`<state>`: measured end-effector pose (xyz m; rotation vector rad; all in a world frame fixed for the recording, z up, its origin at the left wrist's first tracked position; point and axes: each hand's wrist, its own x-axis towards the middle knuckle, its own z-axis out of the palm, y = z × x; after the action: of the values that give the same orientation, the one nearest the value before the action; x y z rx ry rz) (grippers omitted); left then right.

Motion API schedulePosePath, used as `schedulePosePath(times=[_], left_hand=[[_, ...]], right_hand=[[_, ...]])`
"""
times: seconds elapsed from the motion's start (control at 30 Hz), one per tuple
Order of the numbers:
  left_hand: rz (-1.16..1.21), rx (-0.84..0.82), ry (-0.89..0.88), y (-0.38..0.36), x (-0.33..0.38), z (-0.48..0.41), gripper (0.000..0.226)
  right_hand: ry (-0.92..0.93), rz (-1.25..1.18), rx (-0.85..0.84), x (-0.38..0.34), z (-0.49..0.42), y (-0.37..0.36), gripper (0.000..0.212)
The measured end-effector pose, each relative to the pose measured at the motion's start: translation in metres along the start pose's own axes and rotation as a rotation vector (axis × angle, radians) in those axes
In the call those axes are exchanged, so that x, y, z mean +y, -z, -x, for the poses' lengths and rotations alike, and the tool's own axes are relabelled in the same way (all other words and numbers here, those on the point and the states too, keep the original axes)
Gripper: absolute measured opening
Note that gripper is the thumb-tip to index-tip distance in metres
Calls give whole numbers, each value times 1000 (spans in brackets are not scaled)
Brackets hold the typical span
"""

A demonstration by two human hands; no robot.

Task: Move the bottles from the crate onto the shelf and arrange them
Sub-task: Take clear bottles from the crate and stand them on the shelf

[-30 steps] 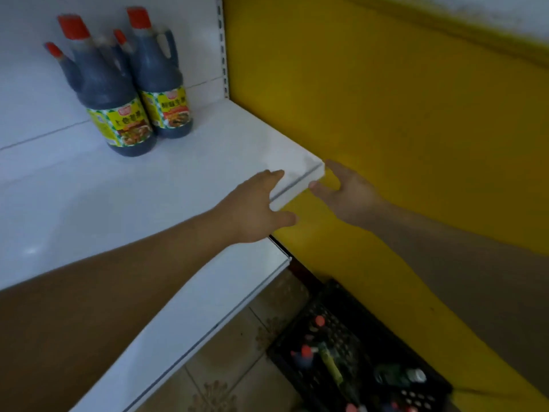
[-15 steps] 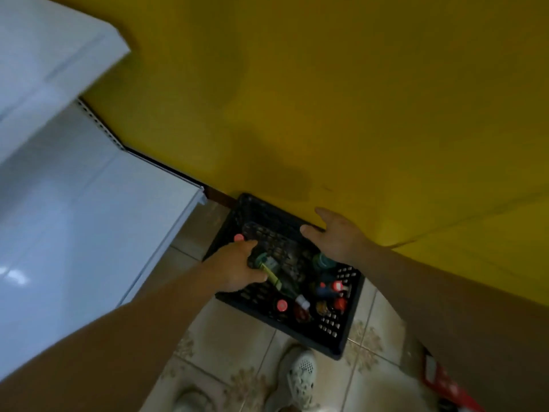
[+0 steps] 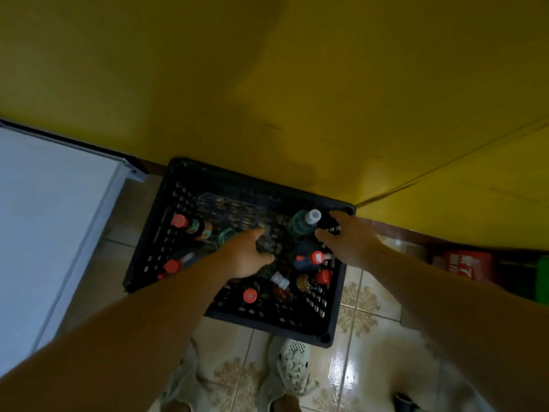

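A black plastic crate [image 3: 297, 319] stands on the tiled floor against the yellow wall. Several bottles lie and stand in it, most with red caps, such as one dark bottle [image 3: 309, 258]. A green bottle with a white cap [image 3: 301, 223] stands at the crate's far right. My left hand [image 3: 243, 255] reaches into the middle of the crate with spread fingers and holds nothing. My right hand [image 3: 349, 239] is just right of the green bottle with fingers extended toward the crate's far right corner; its thumb is close to the bottle. The white shelf [image 3: 44, 227] is at the left.
My feet in pale perforated shoes [image 3: 294, 364] stand just in front of the crate. A red box [image 3: 466, 264] and a green object [image 3: 542, 278] sit low at the right by the wall. The lowest shelf's corner [image 3: 133, 172] is near the crate's far left.
The view swung from the shelf top down to the floor crate. Both hands left the shelf edge and dropped into the crate, now nearer the bottles than half a second ago.
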<state>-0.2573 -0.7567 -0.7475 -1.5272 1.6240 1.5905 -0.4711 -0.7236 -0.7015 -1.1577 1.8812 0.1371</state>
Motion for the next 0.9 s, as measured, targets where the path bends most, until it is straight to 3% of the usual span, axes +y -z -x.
schedulePosePath(times=[0.1,0.27,0.47,0.7,0.8,0.9], left_hand=[[54,4,-21,-3,8,-58,72],[62,10,-100,-20,20,-140,75],[174,-2,-161,-48,17,-169,73],[182,-58,-225,-9,18,-83,94],[176,-72,-279,24,30,-12,93],[268,22,-343,60,46,71,89]], right_hand=[[42,-35,49,9,-45,-20,56],[96,53,73,18,-105,-50,61],[153,47,213,28,-110,-63,33],[295,-232,269,-19,-20,-5,30],[361,-445,235,-63,37,43,38],[437,-593,242,-107,97,83,37]])
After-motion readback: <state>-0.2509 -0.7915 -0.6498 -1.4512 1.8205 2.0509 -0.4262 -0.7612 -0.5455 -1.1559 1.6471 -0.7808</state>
